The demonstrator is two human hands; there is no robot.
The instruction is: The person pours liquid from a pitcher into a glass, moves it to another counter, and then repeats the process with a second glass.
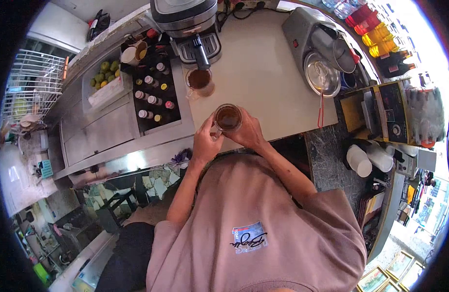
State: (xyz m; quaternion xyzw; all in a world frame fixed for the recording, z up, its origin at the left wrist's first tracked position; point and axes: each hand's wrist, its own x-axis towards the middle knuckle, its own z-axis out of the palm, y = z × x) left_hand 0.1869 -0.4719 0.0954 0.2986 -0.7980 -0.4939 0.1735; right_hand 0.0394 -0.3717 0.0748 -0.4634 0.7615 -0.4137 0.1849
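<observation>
Between both hands, at the near edge of the light countertop (263, 58), is a clear glass mug (228, 117) with dark brown liquid in it. My left hand (208, 142) is closed at its left side, by the handle. Around its right side wraps my right hand (249, 130). Just beyond stands a clear container (201, 83) with brown contents, which I cannot identify. Behind that is an espresso machine (188, 29), its black handle pointing toward me.
Left of the counter, several capped bottles (154, 100) stand in a dark recess, beside a clear bin (105, 90) of green citrus fruit. A grey machine (302, 44) with a metal bowl (322, 74) occupies the right side. White cups (359, 160) lie farther right.
</observation>
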